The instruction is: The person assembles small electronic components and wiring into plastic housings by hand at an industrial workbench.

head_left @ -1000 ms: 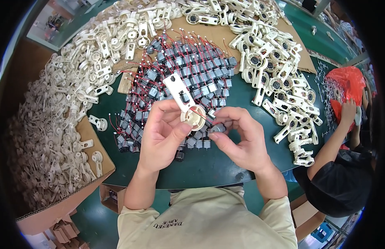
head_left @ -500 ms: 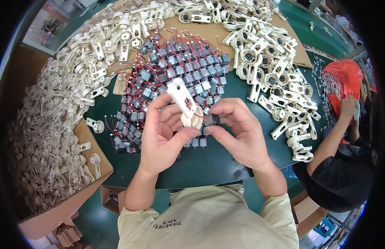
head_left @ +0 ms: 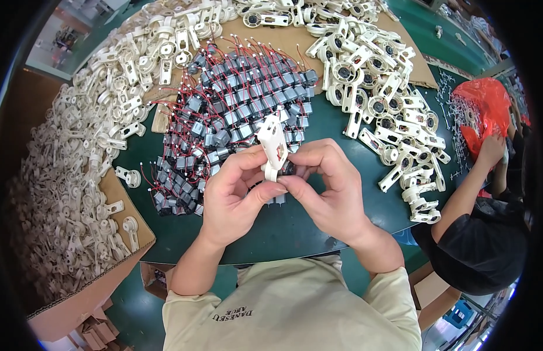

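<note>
Over the near half of the table, my left hand (head_left: 236,193) pinches a cream-white plastic housing (head_left: 272,143) by its round lower end, its slotted arm pointing up and away from me. My right hand (head_left: 327,190) is closed at the same end, with thumb and fingertips on a small dark motor (head_left: 289,168) that sits against the ring. My fingers partly cover the motor, so how deep it sits in the ring cannot be told. Just beyond my hands lies a pile of small grey motors (head_left: 242,96) with red wires and white connectors.
A cardboard box (head_left: 128,205) at left brims with white housings. Housings with dark round centres (head_left: 394,105) lie in a heap at right. Further right, a co-worker's hand (head_left: 492,146) touches a red plastic bag (head_left: 488,108) beside scattered small metal-looking parts. The green table (head_left: 283,240) has a curved near edge.
The housing has turned more edge-on and moved slightly right and lower. My right hand has brought the motor from beside the ring in against it; my hands are closer together.
</note>
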Action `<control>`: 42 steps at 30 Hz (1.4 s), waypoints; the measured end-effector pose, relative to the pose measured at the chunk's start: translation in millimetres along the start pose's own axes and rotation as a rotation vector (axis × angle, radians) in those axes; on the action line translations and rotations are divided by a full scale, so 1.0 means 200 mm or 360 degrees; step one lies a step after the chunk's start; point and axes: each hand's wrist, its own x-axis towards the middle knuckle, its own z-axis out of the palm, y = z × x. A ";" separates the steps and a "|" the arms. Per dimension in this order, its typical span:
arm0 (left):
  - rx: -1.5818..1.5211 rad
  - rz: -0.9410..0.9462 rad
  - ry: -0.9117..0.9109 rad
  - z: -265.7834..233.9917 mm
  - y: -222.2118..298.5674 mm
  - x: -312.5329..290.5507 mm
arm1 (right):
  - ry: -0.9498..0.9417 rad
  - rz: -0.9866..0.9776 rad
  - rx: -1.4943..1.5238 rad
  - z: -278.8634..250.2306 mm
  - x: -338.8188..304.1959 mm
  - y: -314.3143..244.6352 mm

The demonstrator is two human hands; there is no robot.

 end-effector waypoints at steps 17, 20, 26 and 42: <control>-0.0125 -0.0399 -0.0017 -0.04 0.07 0.00 | -0.0084 0.0017 0.0012 0.03 0.02 0.02; -0.0126 -0.0468 0.0008 -0.03 0.09 0.01 | -0.0162 0.0097 0.0029 0.03 0.01 0.02; -0.0124 -0.0462 0.0051 0.00 0.06 0.00 | -0.0105 0.0365 0.0379 0.05 -0.02 0.01; 0.0200 -0.0266 0.0089 0.05 0.03 -0.01 | -0.0107 0.0767 0.1021 0.02 0.02 0.03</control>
